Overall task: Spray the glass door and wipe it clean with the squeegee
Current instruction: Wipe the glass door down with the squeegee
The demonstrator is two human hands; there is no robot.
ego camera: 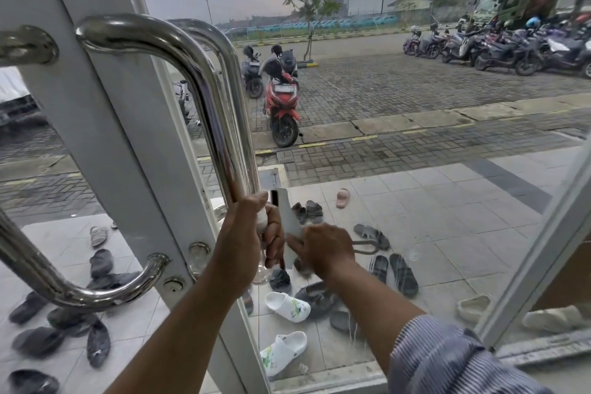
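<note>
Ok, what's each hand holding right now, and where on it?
The left hand grips the clear spray bottle round its upper part, near the white neck. The right hand grips the squeegee just behind its white blade.

Handle (204, 99) left, sandals (372, 235) behind glass door (447, 217)

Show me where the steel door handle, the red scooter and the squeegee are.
steel door handle (204, 86), head view, on its shiny upright tube.
red scooter (281, 99), head view, on the red rear bodywork.
squeegee (289, 217), head view, on its pale flat blade.
</note>
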